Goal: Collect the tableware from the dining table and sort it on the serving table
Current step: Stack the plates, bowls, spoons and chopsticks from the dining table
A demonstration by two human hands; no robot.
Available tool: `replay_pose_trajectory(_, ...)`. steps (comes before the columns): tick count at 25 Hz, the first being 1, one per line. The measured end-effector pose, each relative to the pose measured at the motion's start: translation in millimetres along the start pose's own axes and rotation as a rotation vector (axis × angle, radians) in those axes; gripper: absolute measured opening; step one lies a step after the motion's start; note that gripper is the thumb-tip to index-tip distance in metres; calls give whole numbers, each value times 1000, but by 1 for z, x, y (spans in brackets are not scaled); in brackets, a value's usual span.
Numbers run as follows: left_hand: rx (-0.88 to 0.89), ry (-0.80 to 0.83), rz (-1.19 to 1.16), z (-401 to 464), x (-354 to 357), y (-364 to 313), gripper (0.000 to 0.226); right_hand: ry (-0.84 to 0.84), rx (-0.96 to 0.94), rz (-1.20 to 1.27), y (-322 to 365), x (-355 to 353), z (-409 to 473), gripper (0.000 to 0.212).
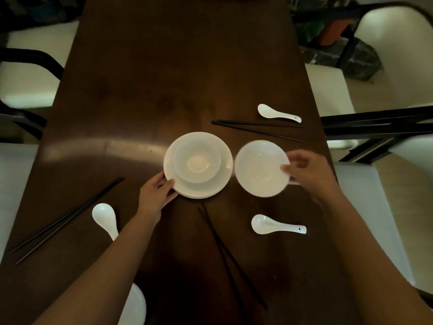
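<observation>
On the dark wooden dining table [164, 85] a white bowl [196, 160] sits on a stack of white plates [225, 179]. My left hand [157, 193] grips the stack's near-left rim. My right hand [307, 170] holds a second white bowl [260, 168] by its right rim, just right of the stack and slightly blurred. Three white spoons lie loose: one at far right [276, 112], one at near right [276, 225], one at near left [105, 218]. Black chopstick pairs lie at far right [257, 127], at centre near me [229, 254] and at left [65, 219].
White-cushioned chairs with black frames stand along both sides, such as left [30, 73] and right [328, 90]. A potted plant [328, 29] sits on the floor at far right. Another white dish [136, 306] shows under my left forearm at the near edge.
</observation>
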State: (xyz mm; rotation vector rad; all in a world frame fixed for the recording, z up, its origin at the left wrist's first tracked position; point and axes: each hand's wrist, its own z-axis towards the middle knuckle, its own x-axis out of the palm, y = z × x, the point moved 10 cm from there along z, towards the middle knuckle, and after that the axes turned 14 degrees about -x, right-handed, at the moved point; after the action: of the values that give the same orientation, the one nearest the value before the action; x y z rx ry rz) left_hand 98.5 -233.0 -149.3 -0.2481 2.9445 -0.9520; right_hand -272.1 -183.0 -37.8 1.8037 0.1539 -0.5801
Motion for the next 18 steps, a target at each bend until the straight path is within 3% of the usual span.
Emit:
replay_pose_trajectory(3, 5, 5, 2, 1, 0, 0, 45, 48, -4, 131, 35, 60, 21, 24)
replay_pose_trajectory(7, 5, 12, 11, 1, 0, 0, 45, 42, 2, 85, 47, 116, 38, 17)
replay_pose_trajectory(18, 34, -37, 59, -3, -6, -1, 44, 19, -57, -172, 45, 137, 43, 26)
